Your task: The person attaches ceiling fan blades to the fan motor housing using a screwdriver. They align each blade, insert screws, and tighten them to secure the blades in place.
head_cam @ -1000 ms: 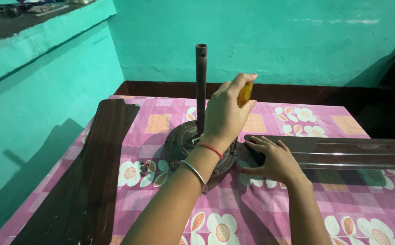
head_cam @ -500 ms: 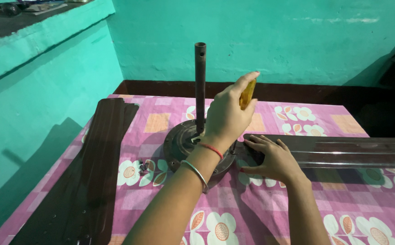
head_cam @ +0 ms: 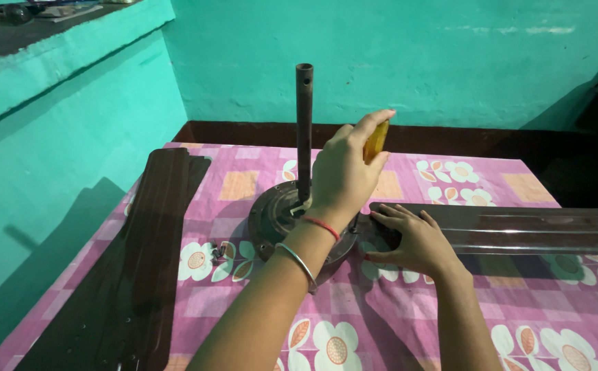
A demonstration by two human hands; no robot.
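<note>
A round dark fan motor (head_cam: 268,220) lies on the flowered cloth, with a dark rod (head_cam: 304,130) standing upright from its middle. Above the motor's right side, my left hand (head_cam: 343,175) is closed around the yellow handle of a screwdriver (head_cam: 376,141); its shaft and tip are hidden behind the hand. A red thread and a metal bangle circle that wrist. My right hand (head_cam: 409,240) lies flat, fingers spread, on the inner end of a long brown fan blade (head_cam: 532,230) where it meets the motor.
Two more dark fan blades (head_cam: 141,254) lie stacked along the left side of the pink flowered tablecloth (head_cam: 381,323). Small screws (head_cam: 218,253) sit by the motor. Teal walls close in on the left and behind, and a ledge (head_cam: 52,41) at upper left holds clutter.
My left hand has shifted slightly on the yellow handle, its fingers now higher and more upright. My right hand stays pressed on the blade.
</note>
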